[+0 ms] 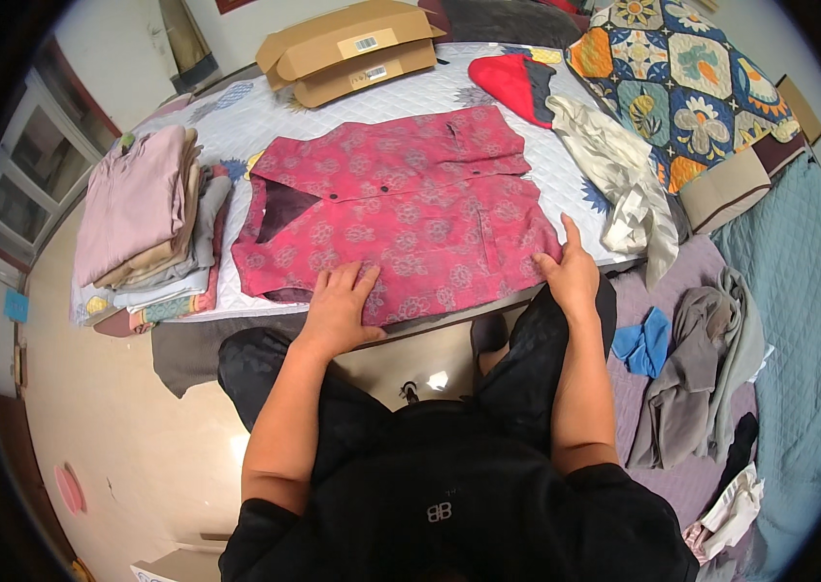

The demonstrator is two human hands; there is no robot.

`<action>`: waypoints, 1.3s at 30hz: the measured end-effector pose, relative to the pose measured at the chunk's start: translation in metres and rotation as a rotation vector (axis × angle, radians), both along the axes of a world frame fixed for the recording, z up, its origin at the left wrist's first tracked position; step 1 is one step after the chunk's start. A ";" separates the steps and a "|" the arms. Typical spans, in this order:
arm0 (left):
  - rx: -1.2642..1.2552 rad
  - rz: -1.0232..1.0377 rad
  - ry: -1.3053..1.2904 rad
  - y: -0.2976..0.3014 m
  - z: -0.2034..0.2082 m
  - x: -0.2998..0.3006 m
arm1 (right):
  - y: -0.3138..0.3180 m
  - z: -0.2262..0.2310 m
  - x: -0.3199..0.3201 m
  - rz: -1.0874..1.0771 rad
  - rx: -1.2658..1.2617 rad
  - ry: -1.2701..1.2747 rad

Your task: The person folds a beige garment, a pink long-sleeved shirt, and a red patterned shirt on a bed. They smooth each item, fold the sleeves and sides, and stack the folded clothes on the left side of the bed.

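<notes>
A pink-red vest (410,209) with a pale floral pattern lies flat on the bed, turned sideways. Its neckline points left and its hem right, with dark buttons along the front. My left hand (338,312) rests on the vest's near edge, fingers spread and palm down. At the lower right corner, by the hem, my right hand (571,274) touches the cloth; its thumb points left over the fabric and its fingers are stretched out. Neither hand grasps anything that I can see.
Left of the vest stands a stack of folded clothes (139,209). An open cardboard box (347,58) sits at the back. On the right lie a white garment (614,170), a red-and-black cloth (508,82), a patterned quilt (697,87), a blue cloth (643,341) and crumpled grey clothes (687,369).
</notes>
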State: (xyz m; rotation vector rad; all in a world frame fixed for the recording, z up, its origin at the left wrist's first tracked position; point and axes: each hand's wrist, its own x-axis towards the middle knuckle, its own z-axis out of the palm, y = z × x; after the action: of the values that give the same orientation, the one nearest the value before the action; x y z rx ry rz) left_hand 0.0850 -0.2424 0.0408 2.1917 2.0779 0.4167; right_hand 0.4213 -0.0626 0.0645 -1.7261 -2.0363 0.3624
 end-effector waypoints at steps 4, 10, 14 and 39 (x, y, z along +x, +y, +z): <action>0.087 -0.050 0.180 -0.003 -0.007 0.010 | -0.005 -0.006 0.003 0.055 0.034 0.109; 0.193 -0.103 0.000 0.011 -0.025 0.007 | -0.006 -0.002 0.002 0.104 0.085 0.118; 0.255 -0.092 -0.077 0.013 -0.024 0.006 | -0.002 0.020 0.006 0.198 0.081 -0.281; 0.135 0.212 -0.230 0.112 0.005 -0.064 | 0.162 0.009 -0.096 0.584 -0.123 -0.276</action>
State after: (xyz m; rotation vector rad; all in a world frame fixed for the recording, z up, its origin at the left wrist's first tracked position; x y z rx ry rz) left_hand 0.0210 -0.1307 0.0456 1.8859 2.2154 0.8082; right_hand 0.3255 0.0997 0.0734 -1.2633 -2.7630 0.4545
